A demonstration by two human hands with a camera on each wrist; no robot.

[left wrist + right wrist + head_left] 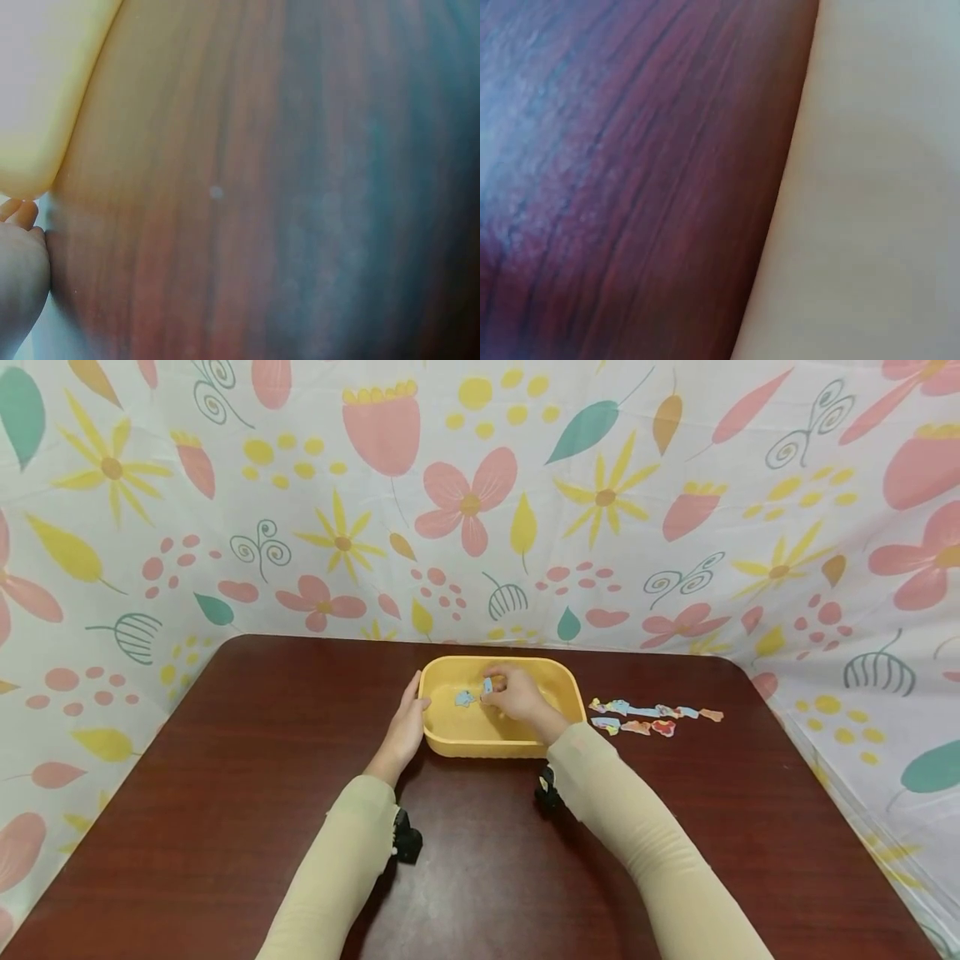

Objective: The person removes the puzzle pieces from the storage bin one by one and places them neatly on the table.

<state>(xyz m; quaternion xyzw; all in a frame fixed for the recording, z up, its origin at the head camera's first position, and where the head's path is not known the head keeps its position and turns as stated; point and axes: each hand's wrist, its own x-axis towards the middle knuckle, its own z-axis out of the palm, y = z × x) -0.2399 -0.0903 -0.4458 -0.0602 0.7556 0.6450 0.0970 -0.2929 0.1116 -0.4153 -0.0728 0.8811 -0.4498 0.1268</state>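
Note:
A yellow plastic basin (pixel 480 748) stands toward the back of the table. My left hand (pixel 403 727) grips its left side, the thumb lying over the rim and the fingers along the outside wall. In the left wrist view, that hand (pixel 22 255) shows at the lower left, right by the basin's corner (pixel 56 142). Inside the basin, my right hand (pixel 517 695) pinches a small light-blue paper piece (pixel 487 685) between thumb and fingers. Another light-blue piece (pixel 464 698) with a ragged outline lies on the basin floor, just left of the right hand.
Right of the basin, several small coloured paper pieces (pixel 642 712) lie in two rough rows on the dark wooden table (pixel 285 760). Behind the table hangs a flower-patterned cloth (pixel 468 506). A pale smooth surface (pixel 870 187) fills the right side of the right wrist view.

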